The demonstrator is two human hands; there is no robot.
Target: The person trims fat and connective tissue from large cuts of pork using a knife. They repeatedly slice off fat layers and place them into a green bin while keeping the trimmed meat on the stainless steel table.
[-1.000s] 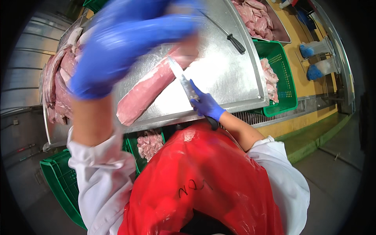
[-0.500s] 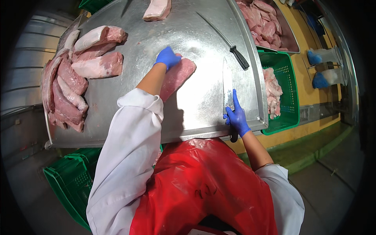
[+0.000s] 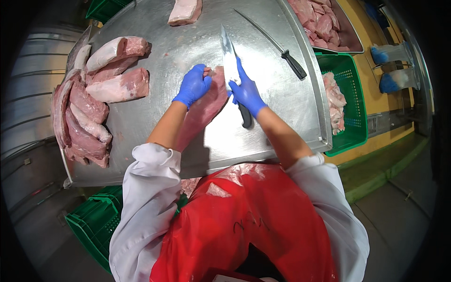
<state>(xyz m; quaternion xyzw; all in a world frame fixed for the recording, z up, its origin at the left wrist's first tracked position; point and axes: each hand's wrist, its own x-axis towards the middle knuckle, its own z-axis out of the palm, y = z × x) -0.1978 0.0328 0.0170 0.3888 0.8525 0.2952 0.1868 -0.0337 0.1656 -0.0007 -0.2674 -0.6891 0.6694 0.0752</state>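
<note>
head view: long, smooth pink meat [image 3: 213, 101], its far end pinched by the curled left hand [image 3: 193, 87]; at its right edge, the closed right hand [image 3: 249, 96] grips a knife [image 3: 229, 66].

- The right hand [image 3: 247, 95] brings the knife [image 3: 229, 58] in from the right, half a second on, to the edge of the long meat piece [image 3: 209, 103], beside the left hand [image 3: 193, 87].
- The left hand, a raised blur a second ago, is down, gripping that piece.
- The meat pile [image 3: 87, 124], then partly hidden, shows clearly.
</note>
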